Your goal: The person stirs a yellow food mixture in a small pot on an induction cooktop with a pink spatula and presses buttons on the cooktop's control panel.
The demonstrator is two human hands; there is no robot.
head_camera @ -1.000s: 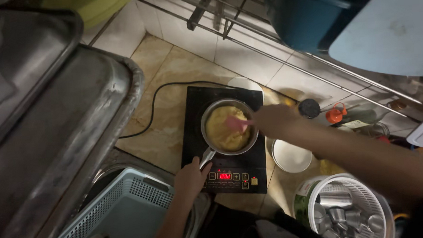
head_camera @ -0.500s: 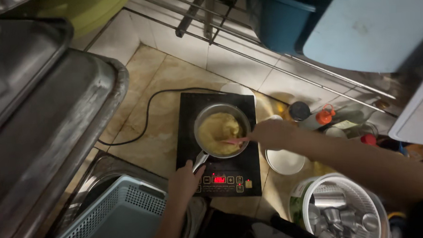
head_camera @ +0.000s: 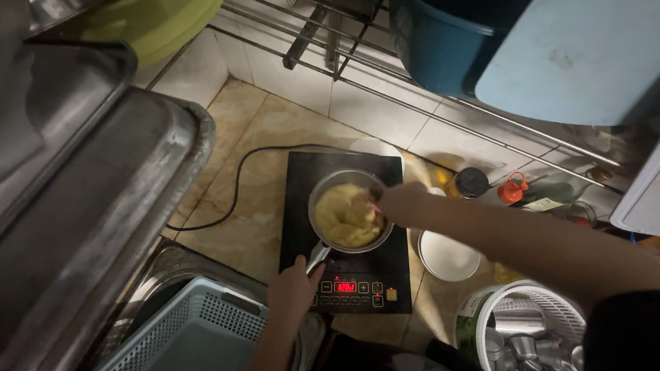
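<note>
While the pan [head_camera: 346, 214] sits on the black cooktop [head_camera: 344, 229], it holds a pale yellow mash [head_camera: 344, 216] that fills most of its bowl. The right hand [head_camera: 401, 203] hangs over the pan's right rim, clenched around a thin pinkish utensil [head_camera: 375, 206] whose tip dips into the mash; little of the utensil shows. The left hand [head_camera: 294, 289] grasps the pan's handle [head_camera: 317, 256], which juts toward the near left corner of the cooktop, just beside the lit red display [head_camera: 345, 286] and its row of buttons.

The cooktop rests on a beige stone tabletop [head_camera: 248, 182], and a black cord [head_camera: 234, 190] loops from its far left corner across the stone. Just right of the cooktop stands a white bowl [head_camera: 448, 256]. Behind that bowl, near the wall, are a dark-lidded jar [head_camera: 471, 181] and a bottle with an orange cap [head_camera: 512, 189].

At the near right, a white strainer basket [head_camera: 533, 325] holds metal cups. At the near left, a pale blue perforated crate [head_camera: 181, 344] lies beside a steel sink rim [head_camera: 109, 217]. Above the tiled wall runs a wire rack [head_camera: 384, 57] carrying a dark blue tub [head_camera: 442, 39], a light blue board [head_camera: 591, 48] and a yellow-green basin [head_camera: 152, 22].
</note>
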